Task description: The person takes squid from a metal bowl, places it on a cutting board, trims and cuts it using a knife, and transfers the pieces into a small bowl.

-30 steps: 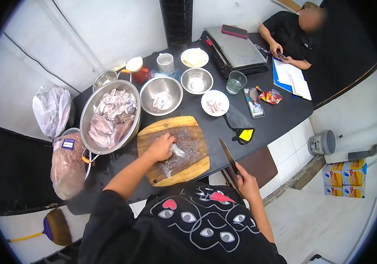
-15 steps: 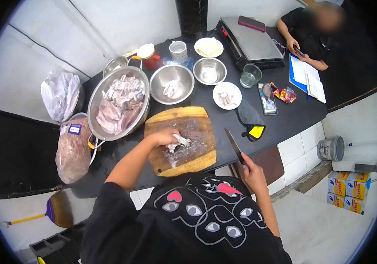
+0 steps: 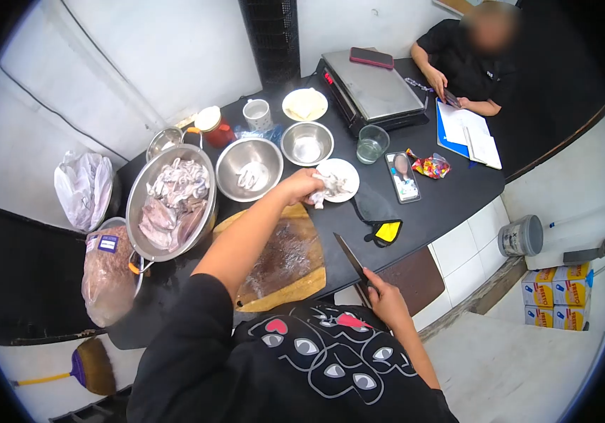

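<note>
My left hand point(image 3: 301, 187) is closed around a limp whitish piece of squid point(image 3: 320, 198) at the left rim of a small white plate point(image 3: 349, 168). Part of the piece hangs down past my fingers. The wooden cutting board point(image 3: 285, 264), wet and smeared, lies beneath my left forearm. My right hand point(image 3: 387, 299) grips a knife point(image 3: 349, 254) by its handle near the table's front edge, blade pointing up and left. A large metal pot point(image 3: 133, 201) of squid point(image 3: 179, 183) stands left of the board. Behind the board, a metal bowl point(image 3: 225, 182) holds a little squid.
Another metal bowl point(image 3: 307, 144), a glass point(image 3: 373, 144), a phone point(image 3: 404, 180) and a black-and-yellow item point(image 3: 387, 233) surround the plate. A scale point(image 3: 373, 88) stands behind. At far right sits a person point(image 3: 468, 67) holding a phone. A bagged meat-coloured mass point(image 3: 108, 282) lies left.
My left hand has moved from the cutting board up and right to the small white plate, carrying the squid. The right hand still holds the knife low. The camera view has shifted slightly.
</note>
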### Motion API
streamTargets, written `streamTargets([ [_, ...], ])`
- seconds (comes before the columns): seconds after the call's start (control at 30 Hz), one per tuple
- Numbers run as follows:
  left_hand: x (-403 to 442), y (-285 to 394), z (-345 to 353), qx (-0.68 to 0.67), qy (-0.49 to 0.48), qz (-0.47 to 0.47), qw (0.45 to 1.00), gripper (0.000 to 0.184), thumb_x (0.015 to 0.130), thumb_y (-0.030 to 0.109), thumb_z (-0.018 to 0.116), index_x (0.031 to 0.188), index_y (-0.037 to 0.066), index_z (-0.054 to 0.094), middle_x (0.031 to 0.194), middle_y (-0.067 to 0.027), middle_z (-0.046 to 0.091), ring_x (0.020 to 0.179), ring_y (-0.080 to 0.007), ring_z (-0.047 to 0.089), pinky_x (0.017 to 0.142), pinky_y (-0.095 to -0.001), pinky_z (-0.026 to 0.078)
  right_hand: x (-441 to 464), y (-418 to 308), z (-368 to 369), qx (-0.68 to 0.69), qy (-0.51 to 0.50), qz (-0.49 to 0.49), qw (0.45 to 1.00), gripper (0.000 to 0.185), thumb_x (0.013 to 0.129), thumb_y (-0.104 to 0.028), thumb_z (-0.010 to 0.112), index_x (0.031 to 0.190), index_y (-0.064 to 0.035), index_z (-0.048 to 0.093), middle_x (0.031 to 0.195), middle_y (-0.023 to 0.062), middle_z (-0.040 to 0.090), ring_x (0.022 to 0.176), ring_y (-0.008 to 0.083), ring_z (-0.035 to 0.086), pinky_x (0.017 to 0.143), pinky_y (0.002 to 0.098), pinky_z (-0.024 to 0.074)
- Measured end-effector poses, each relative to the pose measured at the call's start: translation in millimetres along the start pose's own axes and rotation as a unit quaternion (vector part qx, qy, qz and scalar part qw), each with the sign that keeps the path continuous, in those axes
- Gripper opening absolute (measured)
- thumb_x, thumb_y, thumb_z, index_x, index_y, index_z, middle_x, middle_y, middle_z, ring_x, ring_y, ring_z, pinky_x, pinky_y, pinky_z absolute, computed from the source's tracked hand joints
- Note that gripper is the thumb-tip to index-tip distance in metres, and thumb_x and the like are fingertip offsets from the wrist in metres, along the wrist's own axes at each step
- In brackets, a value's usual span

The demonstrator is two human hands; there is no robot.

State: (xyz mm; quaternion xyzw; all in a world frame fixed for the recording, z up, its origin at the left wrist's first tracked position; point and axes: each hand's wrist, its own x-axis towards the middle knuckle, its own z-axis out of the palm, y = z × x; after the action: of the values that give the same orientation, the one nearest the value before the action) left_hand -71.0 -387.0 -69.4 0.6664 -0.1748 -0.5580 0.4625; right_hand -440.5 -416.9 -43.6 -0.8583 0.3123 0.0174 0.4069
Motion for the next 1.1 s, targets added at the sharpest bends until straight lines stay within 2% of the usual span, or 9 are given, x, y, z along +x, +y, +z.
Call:
streamTargets([
  [0.2, 70, -4, 23, 0.028, 0.098, 0.005, 0.995, 0.026, 0.081, 0.009, 0.063, 0.106, 0.004, 0.059, 0.083, -0.0063, 0.063, 0.063, -0.0157, 0.061, 0.050, -0.0312, 0.050, -10, 11, -3, 0.031, 0.033, 0.016, 0.999, 0.048, 0.088, -0.012, 0.056, 0.134, -0.0257, 0.054, 0.096, 0.0228, 0.066, 0.090, 0.0404, 0.064, 0.077, 0.0473, 0.0500],
  [0.3, 67, -4, 22, 0.006, 0.090, 0.015, 0.996, 0.028, 0.082, 0.010, 0.063, 0.109, 0.002, 0.061, 0.087, -0.0075, 0.065, 0.068, -0.0158, 0.062, 0.056, -0.0290, 0.051, -13, 12, -5, 0.038, 0.039, 0.026, 0.998, 0.048, 0.088, -0.011, 0.056, 0.133, -0.0250, 0.054, 0.097, 0.0231, 0.066, 0.090, 0.0407, 0.064, 0.077, 0.0471, 0.0500],
  [0.37, 52, -3, 12, 0.034, 0.077, 0.030, 0.996, 0.031, 0.085, 0.011, 0.062, 0.115, 0.001, 0.060, 0.097, -0.0083, 0.065, 0.080, -0.0149, 0.063, 0.067, -0.0275, 0.052, -14, 11, -5, 0.039, 0.037, 0.026, 0.998, 0.048, 0.088, -0.010, 0.056, 0.133, -0.0246, 0.054, 0.096, 0.0233, 0.066, 0.089, 0.0409, 0.064, 0.077, 0.0470, 0.0500],
  [0.43, 25, -3, -1, 0.038, 0.077, 0.047, 0.995, 0.032, 0.088, 0.012, 0.061, 0.119, 0.001, 0.060, 0.107, -0.0103, 0.065, 0.090, -0.0151, 0.064, 0.079, -0.0274, 0.052, -12, 11, -3, 0.038, 0.034, 0.009, 0.999, 0.048, 0.087, -0.010, 0.056, 0.133, -0.0242, 0.054, 0.096, 0.0235, 0.066, 0.089, 0.0411, 0.064, 0.077, 0.0470, 0.0500],
  [0.53, -30, -16, -27, 0.057, 0.114, 0.105, 0.986, 0.031, 0.090, 0.011, 0.059, 0.119, -0.001, 0.059, 0.106, -0.0103, 0.065, 0.092, -0.0165, 0.064, 0.081, -0.0285, 0.053, -5, 7, 2, 0.035, 0.019, -0.022, 0.999, 0.048, 0.087, -0.010, 0.056, 0.134, -0.0237, 0.054, 0.097, 0.0238, 0.066, 0.089, 0.0413, 0.064, 0.077, 0.0467, 0.0500],
  [0.73, -148, -52, -89, -0.052, 0.196, 0.133, 0.970, 0.029, 0.091, 0.010, 0.059, 0.117, -0.002, 0.060, 0.104, -0.0103, 0.066, 0.094, -0.0156, 0.065, 0.081, -0.0265, 0.053, 13, -13, 16, 0.033, -0.037, -0.075, 0.996, 0.048, 0.088, -0.010, 0.056, 0.134, -0.0231, 0.053, 0.105, 0.0243, 0.065, 0.097, 0.0409, 0.063, 0.083, 0.0455, 0.0500],
  [0.8, -200, -68, -114, -0.101, 0.245, 0.163, 0.950, 0.028, 0.091, 0.010, 0.059, 0.117, -0.001, 0.060, 0.103, -0.0094, 0.066, 0.094, -0.0147, 0.065, 0.081, -0.0261, 0.053, 22, -29, 28, 0.026, -0.076, -0.092, 0.993, 0.049, 0.088, -0.010, 0.057, 0.135, -0.0225, 0.052, 0.109, 0.0242, 0.065, 0.101, 0.0405, 0.062, 0.086, 0.0448, 0.0497],
  [0.9, -263, -93, -157, -0.071, 0.372, 0.198, 0.904, 0.028, 0.091, 0.009, 0.059, 0.117, -0.001, 0.060, 0.101, -0.0075, 0.067, 0.089, -0.0137, 0.065, 0.078, -0.0260, 0.054, 31, -38, 42, 0.004, -0.117, -0.115, 0.987, 0.051, 0.088, -0.009, 0.058, 0.137, -0.0202, 0.051, 0.116, 0.0223, 0.063, 0.107, 0.0398, 0.060, 0.090, 0.0438, 0.0489],
  [1.1, -359, -118, -222, -0.083, 0.524, 0.213, 0.820, 0.026, 0.089, 0.007, 0.059, 0.113, -0.002, 0.062, 0.095, -0.0070, 0.067, 0.081, -0.0124, 0.063, 0.074, -0.0255, 0.052, 34, -73, 62, -0.042, -0.165, -0.046, 0.984, 0.052, 0.087, -0.007, 0.057, 0.137, -0.0194, 0.050, 0.117, 0.0230, 0.063, 0.107, 0.0409, 0.060, 0.092, 0.0447, 0.0479],
])
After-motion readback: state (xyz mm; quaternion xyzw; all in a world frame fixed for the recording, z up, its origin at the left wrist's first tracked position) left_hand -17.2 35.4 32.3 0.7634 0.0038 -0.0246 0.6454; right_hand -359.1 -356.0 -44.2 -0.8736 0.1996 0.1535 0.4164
